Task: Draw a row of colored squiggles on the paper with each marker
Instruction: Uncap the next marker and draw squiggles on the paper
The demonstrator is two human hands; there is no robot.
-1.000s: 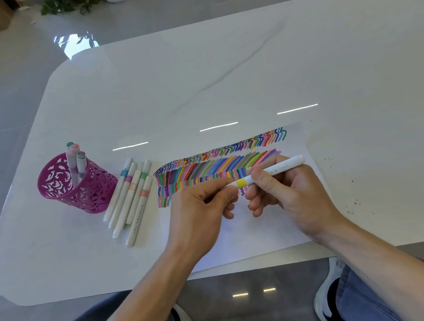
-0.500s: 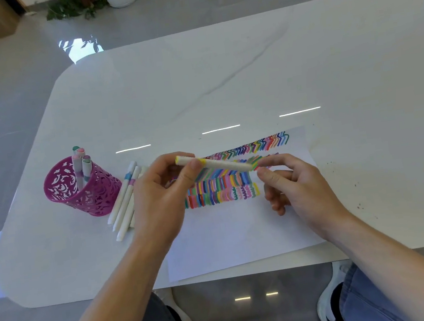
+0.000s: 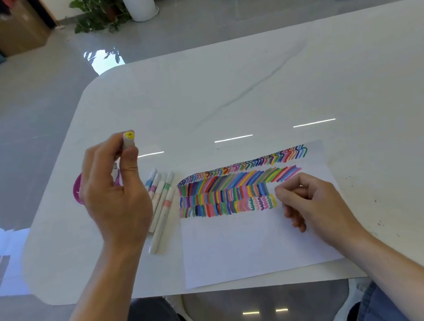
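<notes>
My left hand (image 3: 118, 197) grips a capped yellow marker (image 3: 129, 140) upright, above the pink pen holder (image 3: 77, 191), which it mostly hides. The white paper (image 3: 243, 245) lies in front of me, with several rows of colored strokes and squiggles (image 3: 236, 192) across its top. My right hand (image 3: 310, 201) rests on the paper just right of the lowest row, fingers loosely curled, holding nothing. Several capped white markers (image 3: 163, 199) lie side by side between the holder and the paper.
The white marble table (image 3: 250, 88) has rounded corners, and its front edge runs just below the paper. Small colored specks dot the tabletop at the right. Beyond the table on the grey floor are a plant, a white cylinder and a white appliance.
The yellow marker passed from my right hand to my left, which carried it left from over the paper to above the pink holder. My right hand settled on the paper.
</notes>
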